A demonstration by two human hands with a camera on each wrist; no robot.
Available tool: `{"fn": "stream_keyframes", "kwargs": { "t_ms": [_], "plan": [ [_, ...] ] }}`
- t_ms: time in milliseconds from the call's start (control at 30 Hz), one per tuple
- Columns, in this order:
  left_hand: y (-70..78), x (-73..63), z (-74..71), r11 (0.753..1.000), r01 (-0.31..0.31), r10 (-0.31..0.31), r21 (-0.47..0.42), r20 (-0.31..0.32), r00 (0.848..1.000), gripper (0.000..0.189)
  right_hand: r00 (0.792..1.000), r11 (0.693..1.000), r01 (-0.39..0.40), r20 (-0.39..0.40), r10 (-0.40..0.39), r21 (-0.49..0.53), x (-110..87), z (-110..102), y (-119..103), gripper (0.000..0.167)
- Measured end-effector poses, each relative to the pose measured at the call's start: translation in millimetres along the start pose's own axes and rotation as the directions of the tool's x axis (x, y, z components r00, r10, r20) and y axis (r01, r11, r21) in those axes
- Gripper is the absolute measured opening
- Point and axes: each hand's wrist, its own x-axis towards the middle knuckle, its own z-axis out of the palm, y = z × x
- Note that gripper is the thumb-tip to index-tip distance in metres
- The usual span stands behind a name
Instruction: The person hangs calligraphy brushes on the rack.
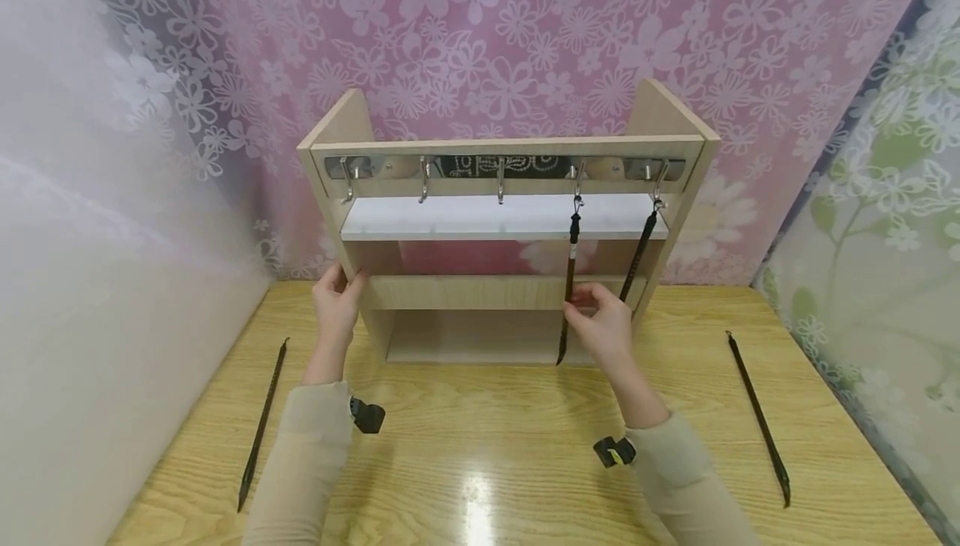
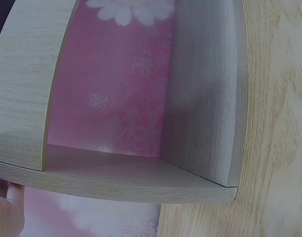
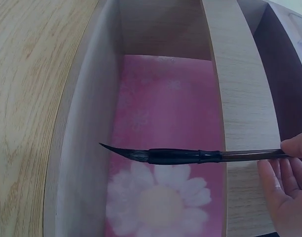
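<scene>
A small wooden desk shelf [image 1: 480, 292] stands on the table with a metal hook rail [image 1: 408, 167] across its upper front. With thumb and fingertips, my right hand [image 1: 602, 325] pinches a dark calligraphy brush [image 1: 572, 258] by its handle; the brush's top loop is at the fourth hook from the left. Its pointed bristles [image 3: 128, 154] point down, seen against the shelf's lower opening in the right wrist view. Beside it, a second calligraphy brush [image 1: 638, 254] hangs at the rightmost hook, partly hidden by the hand. My left hand [image 1: 335, 313] holds the shelf's left side panel, its fingertips partly hidden.
One brush [image 1: 262, 425] lies on the wooden table [image 1: 465, 446] left of the shelf, and another brush [image 1: 759, 421] lies to the right. Three hooks at the left and middle carry no brush. Flower-patterned walls [image 1: 480, 46] stand behind and at the sides.
</scene>
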Motion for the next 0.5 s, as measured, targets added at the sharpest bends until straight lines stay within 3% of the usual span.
{"fn": "stream_keyframes", "kwargs": {
  "t_ms": [500],
  "plan": [
    [3.2,-1.2,1.2,1.0,0.022,-0.022,0.004,0.003,1.0,0.031,1.0,1.0,-0.008,-0.023,0.008,0.004,3.5,2.5,2.8,0.016]
  ]
}}
